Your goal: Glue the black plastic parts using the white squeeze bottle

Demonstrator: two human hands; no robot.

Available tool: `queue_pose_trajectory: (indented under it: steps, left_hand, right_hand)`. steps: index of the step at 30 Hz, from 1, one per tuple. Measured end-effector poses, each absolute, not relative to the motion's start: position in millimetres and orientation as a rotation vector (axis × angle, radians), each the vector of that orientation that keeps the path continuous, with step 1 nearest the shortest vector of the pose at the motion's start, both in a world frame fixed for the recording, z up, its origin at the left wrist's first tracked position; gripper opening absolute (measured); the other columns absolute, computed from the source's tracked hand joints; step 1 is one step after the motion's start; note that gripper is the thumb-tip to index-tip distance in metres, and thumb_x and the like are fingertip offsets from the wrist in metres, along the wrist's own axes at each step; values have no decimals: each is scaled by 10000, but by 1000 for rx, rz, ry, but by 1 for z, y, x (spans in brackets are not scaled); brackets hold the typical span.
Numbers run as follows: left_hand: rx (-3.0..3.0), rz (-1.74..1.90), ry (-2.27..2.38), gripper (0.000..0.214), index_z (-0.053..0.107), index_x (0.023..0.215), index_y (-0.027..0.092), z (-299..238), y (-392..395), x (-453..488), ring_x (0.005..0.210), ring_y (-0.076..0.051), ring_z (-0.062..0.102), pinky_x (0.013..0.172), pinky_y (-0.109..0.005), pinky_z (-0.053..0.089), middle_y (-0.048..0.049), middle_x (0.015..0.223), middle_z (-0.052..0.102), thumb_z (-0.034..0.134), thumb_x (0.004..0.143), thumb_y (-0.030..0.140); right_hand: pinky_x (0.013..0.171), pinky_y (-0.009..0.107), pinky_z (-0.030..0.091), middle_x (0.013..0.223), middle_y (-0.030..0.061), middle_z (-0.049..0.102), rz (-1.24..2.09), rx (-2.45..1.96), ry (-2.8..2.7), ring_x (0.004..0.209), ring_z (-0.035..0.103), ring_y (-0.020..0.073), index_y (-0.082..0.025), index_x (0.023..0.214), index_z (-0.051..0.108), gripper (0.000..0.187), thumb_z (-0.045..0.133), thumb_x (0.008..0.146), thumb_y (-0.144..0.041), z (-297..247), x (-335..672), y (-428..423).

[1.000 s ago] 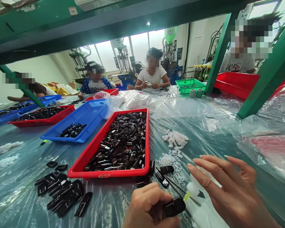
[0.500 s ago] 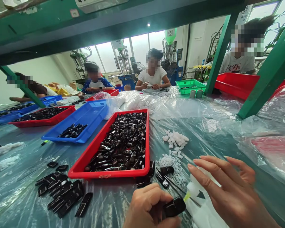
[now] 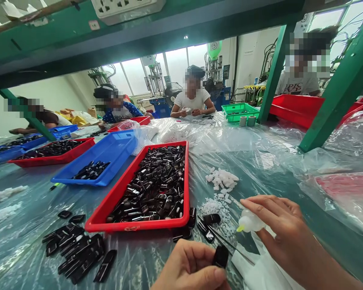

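Pinching a glossy black plastic part (image 3: 220, 256) on end in the left hand (image 3: 190, 268), top face exposed; right hand (image 3: 286, 229) curled around a white squeeze bottle (image 3: 249, 221), yellow nozzle angled toward it, beyond the red tray (image 3: 136, 226).

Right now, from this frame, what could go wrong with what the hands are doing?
The white squeeze bottle in the right hand points its yellow tip near the black piece in the left hand, so a squeeze might mess it. Loose black pieces beside the red tray could get knocked.
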State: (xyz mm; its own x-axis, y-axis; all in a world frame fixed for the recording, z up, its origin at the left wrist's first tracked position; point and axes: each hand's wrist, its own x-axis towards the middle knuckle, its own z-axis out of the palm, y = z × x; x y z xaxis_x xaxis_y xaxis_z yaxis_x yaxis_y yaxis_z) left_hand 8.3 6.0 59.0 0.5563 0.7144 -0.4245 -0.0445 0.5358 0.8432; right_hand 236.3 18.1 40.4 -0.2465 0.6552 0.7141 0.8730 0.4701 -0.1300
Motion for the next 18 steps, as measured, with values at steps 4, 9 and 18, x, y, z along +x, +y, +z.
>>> queue_pose_trajectory:
  steps: [4,9,18]
  left_hand:
    - [777,541,804,357,700,817,104,65,8,9,590,-104,646,555,-158,436,-61,639,716,832,574,330]
    - [793,538,743,333,676,785,81,59,8,8,602,-94,651,560,-145,444,-85,680,726,817,611,327]
    - [787,566,735,324,675,768,80,53,8,8,569,-78,627,533,-138,422,-65,678,713,826,600,312]
  right_hand:
    - [593,280,505,960,31,704,-30,-1387,-1868,818,672,200,-207,1034,608,280,508,772,-204,35,241,23]
    - [574,261,531,872,32,704,571,-1457,-1710,711,669,196,-189,1033,604,266,564,777,-249,25,244,29]
    - [479,229,497,951,41,687,287,-1382,-1814,744,667,183,-208,1016,618,244,530,790,-233,31,239,26]
